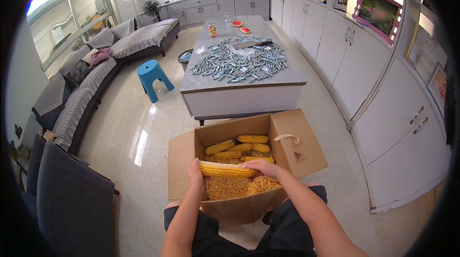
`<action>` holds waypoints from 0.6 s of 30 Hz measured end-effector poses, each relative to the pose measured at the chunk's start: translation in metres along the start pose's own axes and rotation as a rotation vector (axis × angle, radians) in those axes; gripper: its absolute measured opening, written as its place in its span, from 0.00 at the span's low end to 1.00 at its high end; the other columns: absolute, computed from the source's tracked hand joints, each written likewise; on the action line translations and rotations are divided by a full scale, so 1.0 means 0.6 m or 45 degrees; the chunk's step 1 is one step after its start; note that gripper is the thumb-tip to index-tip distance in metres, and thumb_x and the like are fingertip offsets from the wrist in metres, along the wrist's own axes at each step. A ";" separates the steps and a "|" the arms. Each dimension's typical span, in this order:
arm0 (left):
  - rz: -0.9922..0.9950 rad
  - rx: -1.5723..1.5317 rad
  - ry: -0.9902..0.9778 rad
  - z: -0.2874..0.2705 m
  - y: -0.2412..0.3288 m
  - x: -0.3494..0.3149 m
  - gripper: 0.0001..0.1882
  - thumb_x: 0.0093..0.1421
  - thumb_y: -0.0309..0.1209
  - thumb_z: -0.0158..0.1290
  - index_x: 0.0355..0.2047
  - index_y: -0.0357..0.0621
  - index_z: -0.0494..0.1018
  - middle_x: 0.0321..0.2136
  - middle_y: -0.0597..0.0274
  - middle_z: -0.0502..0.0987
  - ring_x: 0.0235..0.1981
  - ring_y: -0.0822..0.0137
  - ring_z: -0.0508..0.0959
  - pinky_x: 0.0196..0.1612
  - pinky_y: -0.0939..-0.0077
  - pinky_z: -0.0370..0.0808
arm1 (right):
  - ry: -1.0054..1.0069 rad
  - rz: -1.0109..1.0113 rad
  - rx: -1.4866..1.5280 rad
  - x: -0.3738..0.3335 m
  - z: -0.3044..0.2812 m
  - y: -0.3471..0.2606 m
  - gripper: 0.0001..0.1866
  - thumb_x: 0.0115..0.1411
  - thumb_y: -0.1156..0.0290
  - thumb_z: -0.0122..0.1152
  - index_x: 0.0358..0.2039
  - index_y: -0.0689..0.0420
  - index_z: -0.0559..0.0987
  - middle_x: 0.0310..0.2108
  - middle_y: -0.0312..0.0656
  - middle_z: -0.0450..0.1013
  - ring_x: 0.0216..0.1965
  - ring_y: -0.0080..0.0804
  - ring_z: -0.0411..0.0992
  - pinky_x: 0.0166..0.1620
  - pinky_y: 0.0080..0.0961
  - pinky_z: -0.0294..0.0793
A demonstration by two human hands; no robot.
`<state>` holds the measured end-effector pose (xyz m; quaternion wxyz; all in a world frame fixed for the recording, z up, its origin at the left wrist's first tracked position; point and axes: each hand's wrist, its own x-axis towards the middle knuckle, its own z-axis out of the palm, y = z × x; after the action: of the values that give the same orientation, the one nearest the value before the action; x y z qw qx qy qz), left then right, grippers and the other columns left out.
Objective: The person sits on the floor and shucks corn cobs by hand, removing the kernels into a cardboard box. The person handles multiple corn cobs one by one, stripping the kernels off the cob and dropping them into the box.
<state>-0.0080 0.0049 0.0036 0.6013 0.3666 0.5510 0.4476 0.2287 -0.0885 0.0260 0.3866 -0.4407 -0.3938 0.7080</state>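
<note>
Between my two hands an ear of corn (227, 170) is held level over an open cardboard box (232, 207). A pale, bare strip runs along its upper side; yellow kernels cover the rest. My left hand (195, 175) is closed round its left end. The right end sits in my right hand (262, 168), closed with the thumb lying along the top. Below, loose kernels (230, 188) cover the bottom of the box. Several whole ears of corn (224, 147) lie at the far side inside it.
Past the box stands a long grey table (191, 82) with many small metal cylinders (239, 68), a large knife (249, 44) and watermelon slices (245, 30). A blue stool (152, 77) is at the left. A dried husk strip (289, 137) lies on the right flap.
</note>
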 end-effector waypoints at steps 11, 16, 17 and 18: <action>0.035 0.005 -0.037 0.003 0.001 -0.005 0.17 0.60 0.43 0.43 0.32 0.38 0.66 0.22 0.60 0.72 0.18 0.68 0.74 0.13 0.76 0.72 | 0.202 -0.058 -0.246 0.017 0.005 0.016 0.24 0.63 0.55 0.40 0.52 0.59 0.67 0.44 0.42 0.69 0.42 0.31 0.69 0.30 0.22 0.76; 0.075 0.069 -0.089 0.012 -0.012 0.001 0.19 0.59 0.44 0.43 0.33 0.37 0.66 0.22 0.59 0.72 0.18 0.68 0.74 0.13 0.76 0.73 | 0.387 -0.098 -0.485 0.046 -0.025 0.057 0.29 0.59 0.51 0.46 0.55 0.56 0.63 0.46 0.43 0.68 0.46 0.33 0.65 0.44 0.27 0.67; 0.085 0.048 -0.105 0.012 -0.016 0.003 0.19 0.59 0.44 0.43 0.33 0.37 0.66 0.22 0.59 0.72 0.18 0.68 0.74 0.13 0.76 0.73 | 0.451 -0.134 -0.435 0.051 -0.033 0.066 0.31 0.58 0.49 0.48 0.56 0.56 0.63 0.45 0.44 0.69 0.44 0.34 0.66 0.50 0.30 0.63; 0.074 0.051 -0.109 0.010 -0.016 0.003 0.19 0.59 0.44 0.43 0.34 0.37 0.66 0.23 0.59 0.72 0.19 0.68 0.74 0.13 0.77 0.73 | 0.435 -0.158 -0.438 0.051 -0.028 0.062 0.31 0.57 0.48 0.50 0.55 0.56 0.64 0.44 0.43 0.69 0.42 0.32 0.67 0.47 0.29 0.64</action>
<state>-0.0007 0.0038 -0.0054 0.6036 0.4133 0.5227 0.4377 0.2275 -0.0722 -0.0224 0.4097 -0.5882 -0.4637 0.5207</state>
